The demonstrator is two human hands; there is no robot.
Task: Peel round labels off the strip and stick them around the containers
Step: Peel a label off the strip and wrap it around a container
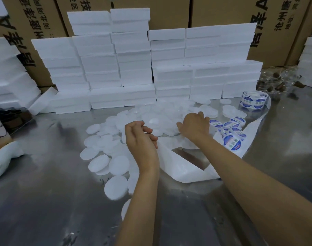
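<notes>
Two hands, head view: left hand (139,137) fingers loosely curled, grip unclear; right hand (194,126) spread over the clear containers (151,114).
Strip (231,132): three o'clock, labels remaining.
Progress: early; no labelled container visible.

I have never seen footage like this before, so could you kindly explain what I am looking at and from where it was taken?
There is no machine: these are a person's two bare hands, filmed by one wide-angle camera worn on the head, looking forward and down.

The metal table holds a heap of white round containers, and stacked white foam boxes stand behind, in front of cardboard cartons.

A white backing strip carrying blue round labels runs across the table from a roll at the right.

The left hand is raised over the strip with fingers curled; whether its grip holds anything I cannot tell. The right hand reaches into the heap, its fingertips hidden.
</notes>
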